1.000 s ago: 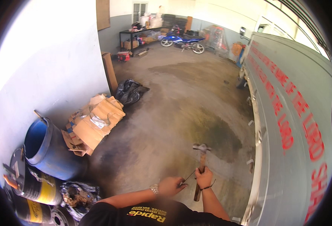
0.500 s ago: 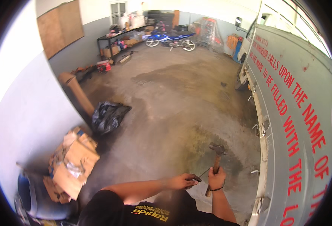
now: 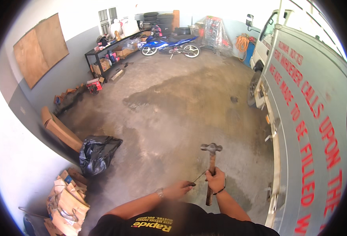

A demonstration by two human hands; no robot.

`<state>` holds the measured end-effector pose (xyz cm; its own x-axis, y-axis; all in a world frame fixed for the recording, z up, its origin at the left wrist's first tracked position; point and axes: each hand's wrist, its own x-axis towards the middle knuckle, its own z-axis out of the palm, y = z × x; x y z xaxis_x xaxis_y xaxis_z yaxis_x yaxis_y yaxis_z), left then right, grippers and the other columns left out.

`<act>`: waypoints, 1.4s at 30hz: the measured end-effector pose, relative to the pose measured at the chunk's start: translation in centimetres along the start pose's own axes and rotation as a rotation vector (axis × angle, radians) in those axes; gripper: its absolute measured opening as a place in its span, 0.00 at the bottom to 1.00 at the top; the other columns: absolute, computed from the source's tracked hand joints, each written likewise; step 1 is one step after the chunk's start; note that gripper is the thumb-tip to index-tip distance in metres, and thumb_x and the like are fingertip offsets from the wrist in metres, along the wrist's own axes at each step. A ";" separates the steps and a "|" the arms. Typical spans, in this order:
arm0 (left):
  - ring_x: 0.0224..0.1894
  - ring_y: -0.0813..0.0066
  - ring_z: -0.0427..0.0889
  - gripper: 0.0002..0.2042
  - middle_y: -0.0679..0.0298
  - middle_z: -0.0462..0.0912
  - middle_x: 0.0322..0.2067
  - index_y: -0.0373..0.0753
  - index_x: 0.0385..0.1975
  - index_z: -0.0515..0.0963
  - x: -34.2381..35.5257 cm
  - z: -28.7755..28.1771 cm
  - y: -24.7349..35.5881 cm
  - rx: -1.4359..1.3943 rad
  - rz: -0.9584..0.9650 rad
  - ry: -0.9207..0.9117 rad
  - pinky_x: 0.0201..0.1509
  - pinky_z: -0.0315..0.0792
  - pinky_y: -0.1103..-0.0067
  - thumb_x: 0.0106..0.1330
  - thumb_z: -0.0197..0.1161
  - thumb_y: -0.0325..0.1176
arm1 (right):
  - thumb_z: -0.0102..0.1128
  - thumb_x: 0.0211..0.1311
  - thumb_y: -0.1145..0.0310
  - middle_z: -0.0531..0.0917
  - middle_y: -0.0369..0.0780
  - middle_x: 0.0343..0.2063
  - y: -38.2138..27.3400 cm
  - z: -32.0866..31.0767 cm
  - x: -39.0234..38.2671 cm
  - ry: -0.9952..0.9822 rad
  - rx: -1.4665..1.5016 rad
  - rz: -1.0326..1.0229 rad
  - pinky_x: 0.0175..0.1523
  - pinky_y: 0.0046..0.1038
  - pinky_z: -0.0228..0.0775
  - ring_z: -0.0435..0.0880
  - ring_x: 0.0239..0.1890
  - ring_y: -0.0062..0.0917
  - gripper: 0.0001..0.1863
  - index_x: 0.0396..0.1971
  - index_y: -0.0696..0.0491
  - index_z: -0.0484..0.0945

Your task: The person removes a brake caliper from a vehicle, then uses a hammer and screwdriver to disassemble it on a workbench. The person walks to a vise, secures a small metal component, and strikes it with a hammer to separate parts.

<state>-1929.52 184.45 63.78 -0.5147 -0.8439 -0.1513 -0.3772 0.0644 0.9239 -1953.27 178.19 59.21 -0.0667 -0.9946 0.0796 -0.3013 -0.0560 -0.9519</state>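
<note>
A ball-peen hammer (image 3: pixel 211 157) stands up from the grip of my right hand (image 3: pixel 217 180), whose fingers are wrapped round its wooden handle. The steel head points away from me, and the handle's end sticks out below the fist. My left hand (image 3: pixel 175 190) is closed on the dark end of a thin rod-like tool (image 3: pixel 199 177), possibly a screwdriver. Its slim shaft slants up to the right, and the tip reaches the fingers of my right hand; whether these also pinch it I cannot tell.
A grey truck body (image 3: pixel 295 118) with red lettering runs along the right. To the left lie a black plastic bag (image 3: pixel 98 153) and flattened cardboard (image 3: pixel 69 204). A blue motorcycle (image 3: pixel 171 45) stands at the back beside a cluttered black workbench (image 3: pixel 90 52). Concrete floor (image 3: pixel 169 118) stretches between.
My view has tilted up and turned slightly right. Both hands have shifted left in the picture, and the hammer now stands more upright, its head seen side-on. Both tools stay held.
</note>
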 end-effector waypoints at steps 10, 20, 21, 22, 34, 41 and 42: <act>0.43 0.75 0.82 0.18 0.61 0.87 0.43 0.37 0.62 0.77 27.6 -24.3 -5.5 0.017 -0.077 0.078 0.52 0.76 0.77 0.77 0.57 0.38 | 0.70 0.56 0.64 0.81 0.47 0.19 -1.9 7.9 39.4 -0.243 -0.296 -0.210 0.29 0.33 0.72 0.81 0.21 0.32 0.13 0.26 0.60 0.80; 0.51 0.55 0.84 0.19 0.49 0.85 0.52 0.39 0.60 0.79 73.3 -42.3 -2.5 0.266 0.107 -0.453 0.58 0.75 0.66 0.76 0.55 0.42 | 0.71 0.58 0.68 0.80 0.44 0.17 5.7 -1.7 73.4 0.113 -0.338 -0.114 0.27 0.32 0.71 0.80 0.19 0.27 0.11 0.28 0.60 0.79; 0.51 0.52 0.84 0.19 0.48 0.85 0.52 0.39 0.59 0.79 78.2 -42.9 -2.8 0.303 0.098 -0.479 0.58 0.75 0.65 0.76 0.54 0.42 | 0.69 0.59 0.70 0.81 0.42 0.19 7.6 -2.7 77.1 0.108 -0.303 -0.039 0.27 0.30 0.72 0.80 0.19 0.24 0.10 0.29 0.61 0.79; 0.51 0.51 0.84 0.19 0.48 0.85 0.51 0.39 0.58 0.80 82.6 -43.2 -3.2 0.297 0.055 -0.501 0.58 0.75 0.64 0.76 0.55 0.42 | 0.69 0.60 0.70 0.81 0.41 0.19 9.3 -3.5 80.2 0.118 -0.315 0.003 0.27 0.29 0.73 0.80 0.19 0.23 0.10 0.30 0.61 0.79; 0.37 0.53 0.84 0.10 0.56 0.85 0.31 0.41 0.44 0.86 112.5 -60.7 0.2 0.571 0.138 0.196 0.43 0.77 0.63 0.71 0.62 0.38 | 0.71 0.59 0.67 0.83 0.40 0.19 7.0 -5.4 125.0 -0.197 -0.129 0.084 0.28 0.28 0.74 0.81 0.21 0.21 0.12 0.31 0.61 0.81; 0.32 0.56 0.84 0.07 0.57 0.85 0.30 0.41 0.40 0.87 133.9 -72.9 -7.6 0.287 0.103 0.505 0.38 0.78 0.67 0.67 0.68 0.35 | 0.73 0.63 0.60 0.81 0.38 0.20 9.9 -1.9 153.1 -0.554 -0.148 0.126 0.28 0.27 0.71 0.77 0.21 0.20 0.18 0.33 0.62 0.82; 0.31 0.55 0.84 0.08 0.57 0.85 0.30 0.41 0.39 0.86 138.0 -75.6 -8.0 0.267 0.096 0.508 0.38 0.79 0.67 0.67 0.68 0.36 | 0.74 0.63 0.60 0.81 0.38 0.20 9.7 -1.6 157.4 -0.507 -0.137 0.141 0.28 0.27 0.71 0.76 0.21 0.19 0.18 0.33 0.62 0.82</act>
<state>-1939.30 27.19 62.04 -0.1470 -0.9731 0.1773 -0.5617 0.2297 0.7948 -1968.25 21.28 62.96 0.3413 -0.9111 -0.2312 -0.4457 0.0597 -0.8932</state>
